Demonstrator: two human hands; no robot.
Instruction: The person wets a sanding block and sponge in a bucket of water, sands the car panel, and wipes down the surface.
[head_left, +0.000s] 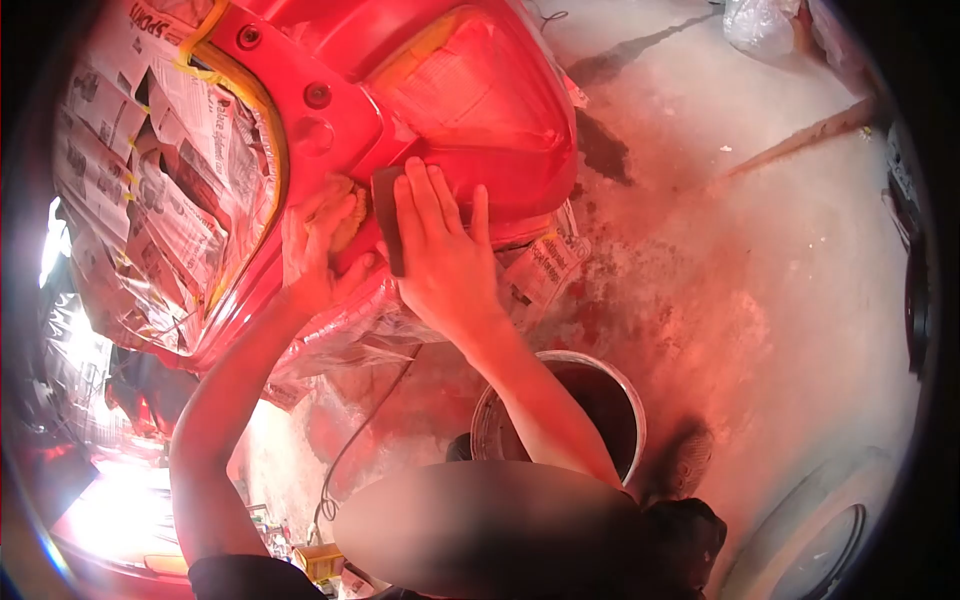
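A glossy red car body panel (pixel 350 130) fills the upper middle, with a lamp recess (pixel 470 85) edged in yellow tape. My right hand (pixel 440 255) lies on the panel with its fingers stretched forward. Under its fingers is a dark strip of sandpaper (pixel 387 222), pressed against the red surface; the hand covers part of it. Just to the left, my left hand (pixel 310 250) is closed around a yellowish sponge (pixel 348 222), which touches the panel.
Newspaper masking (pixel 165 170) covers the car's left side, bordered by yellow tape. A round bucket (pixel 638 420) stands on the floor below my right forearm. A cable (pixel 360 430) runs along the wet, stained floor. A tyre (pixel 840 530) lies at lower right.
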